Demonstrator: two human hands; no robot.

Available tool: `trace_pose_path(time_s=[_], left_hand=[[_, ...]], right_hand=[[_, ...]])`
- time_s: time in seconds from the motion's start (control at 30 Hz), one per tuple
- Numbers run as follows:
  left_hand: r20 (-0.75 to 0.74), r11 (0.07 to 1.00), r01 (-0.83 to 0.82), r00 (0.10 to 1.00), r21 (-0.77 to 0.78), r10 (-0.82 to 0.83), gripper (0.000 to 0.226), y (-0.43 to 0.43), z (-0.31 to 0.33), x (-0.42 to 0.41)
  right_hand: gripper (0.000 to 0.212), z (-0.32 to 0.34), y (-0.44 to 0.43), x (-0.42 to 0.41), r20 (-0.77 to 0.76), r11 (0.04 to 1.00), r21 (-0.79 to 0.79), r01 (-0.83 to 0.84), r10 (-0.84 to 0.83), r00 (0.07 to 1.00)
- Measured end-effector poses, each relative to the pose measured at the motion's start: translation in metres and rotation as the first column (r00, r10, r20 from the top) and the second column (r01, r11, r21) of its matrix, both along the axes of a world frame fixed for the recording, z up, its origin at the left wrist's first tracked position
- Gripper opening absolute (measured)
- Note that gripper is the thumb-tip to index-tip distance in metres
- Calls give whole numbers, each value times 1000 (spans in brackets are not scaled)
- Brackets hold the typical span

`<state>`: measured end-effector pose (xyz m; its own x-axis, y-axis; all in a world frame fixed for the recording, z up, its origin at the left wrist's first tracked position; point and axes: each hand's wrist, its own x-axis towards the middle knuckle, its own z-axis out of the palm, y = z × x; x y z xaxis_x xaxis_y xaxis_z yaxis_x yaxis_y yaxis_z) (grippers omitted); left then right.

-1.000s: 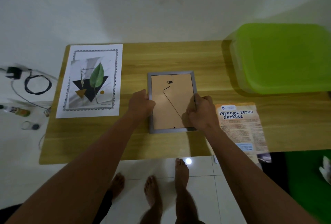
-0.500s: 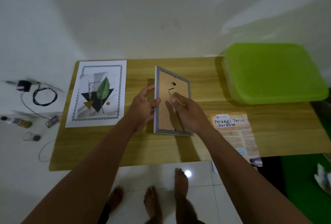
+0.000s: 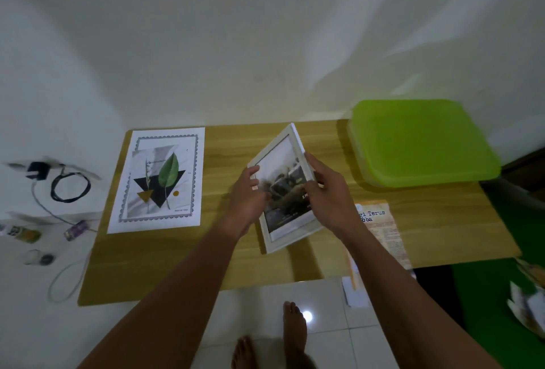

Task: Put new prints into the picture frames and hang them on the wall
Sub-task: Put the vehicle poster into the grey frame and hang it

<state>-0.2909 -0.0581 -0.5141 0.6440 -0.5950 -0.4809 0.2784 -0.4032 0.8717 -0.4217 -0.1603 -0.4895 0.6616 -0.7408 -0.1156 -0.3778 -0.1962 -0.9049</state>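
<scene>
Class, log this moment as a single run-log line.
left hand, right hand: grip frame | frame: tilted, picture side up | leaf print: flat on table, left of frame | hanging: not yet done

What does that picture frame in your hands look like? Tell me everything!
The picture frame is a pale, whitish rectangle with a thin border. Its front faces up, showing a dark, blurry photo print with small white lettering. It is tilted and turned askew over the wooden table. The left hand grips its left edge, the right hand its right edge.
</scene>
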Motion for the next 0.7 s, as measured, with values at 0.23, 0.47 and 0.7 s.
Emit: trace_pose_path(time_s=[0.23,0.47,0.7], left_hand=[[-27,998,39,999,46,-38,73,9,14,12],[49,984,80,996,-161,-73,79,20,86,20],[186,949,52,982,-310,7,89,50,175,10]], right_hand=[[60,21,-9,-31,173,973,148,179,-204,964],[80,68,-22,-47,242,981,163,103,-141,960],[89,148,-37,-45,305,985,76,-157,127,944]])
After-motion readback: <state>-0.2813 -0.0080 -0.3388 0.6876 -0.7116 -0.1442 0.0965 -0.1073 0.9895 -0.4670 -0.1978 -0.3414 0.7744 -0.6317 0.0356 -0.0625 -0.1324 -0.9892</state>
